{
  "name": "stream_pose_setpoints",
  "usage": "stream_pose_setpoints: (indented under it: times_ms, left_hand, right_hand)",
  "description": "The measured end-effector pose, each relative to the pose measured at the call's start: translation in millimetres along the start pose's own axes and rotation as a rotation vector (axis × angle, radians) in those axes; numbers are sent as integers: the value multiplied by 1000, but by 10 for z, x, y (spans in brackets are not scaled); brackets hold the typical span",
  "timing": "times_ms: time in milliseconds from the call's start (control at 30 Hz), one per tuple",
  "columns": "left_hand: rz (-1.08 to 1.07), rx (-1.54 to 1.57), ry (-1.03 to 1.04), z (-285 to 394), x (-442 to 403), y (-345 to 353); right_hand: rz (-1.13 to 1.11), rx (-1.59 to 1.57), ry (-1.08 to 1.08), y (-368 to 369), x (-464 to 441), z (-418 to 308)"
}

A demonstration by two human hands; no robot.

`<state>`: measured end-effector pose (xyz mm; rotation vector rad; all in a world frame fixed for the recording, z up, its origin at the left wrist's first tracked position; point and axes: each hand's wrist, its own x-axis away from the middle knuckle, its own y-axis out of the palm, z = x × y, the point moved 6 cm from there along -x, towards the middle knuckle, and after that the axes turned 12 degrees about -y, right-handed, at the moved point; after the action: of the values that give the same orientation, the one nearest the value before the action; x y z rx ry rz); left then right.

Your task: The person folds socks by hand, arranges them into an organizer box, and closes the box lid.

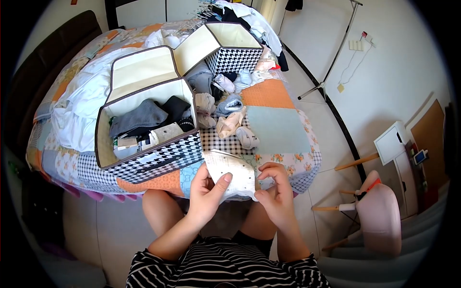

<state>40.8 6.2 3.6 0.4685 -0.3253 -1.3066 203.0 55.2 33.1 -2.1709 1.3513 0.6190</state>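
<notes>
Cloth (234,172) in both hands (209,189), near bed edge (165,186)

Both forearms reach forward from striped short sleeves — the left hand (211,191) pinching thumb against curled fingers, the right hand (274,192) bringing thumb and fingertips together, index finger bent above.

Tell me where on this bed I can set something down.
Use the pale blue square, beyond the held cloth, between the orange square and the flowered edge; only a white bundle overlaps its left side. The orange square is mostly bare too. It is crowded between the left box and those squares, where bundles lie heaped.
</notes>
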Motion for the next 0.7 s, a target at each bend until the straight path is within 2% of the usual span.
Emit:
stream_pose_setpoints:
  times_ms: [67,167,267,300,400,500,600,700]
  left_hand:
    - [-7,-60,54,3,48,6]
    - [10,-69,94,24,114,18]
    - [75,-45,144,97,168,-22]
    - [101,-39,164,123,184,-52]
    - [161,-17,240,207,204,-148]
    - [157,-11,186,217,206,-163]
    - [173,-21,208,248,236,-170]
    - [203,-76,291,325,279,-172]
  right_hand:
    - [-28,161,-7,26,-30,-132]
    - [105,72,-38,49,24,-83]
    - [177,-1,73,-39,100,-114]
    - [264,-95,31,-46,85,-131]
    - [162,-146,187,-98,220,-1]
    - [98,-206,177,-35,217,-67]
    - [-104,-217,158,34,211,-37]
    - [-60,128,65,116,142,-153]
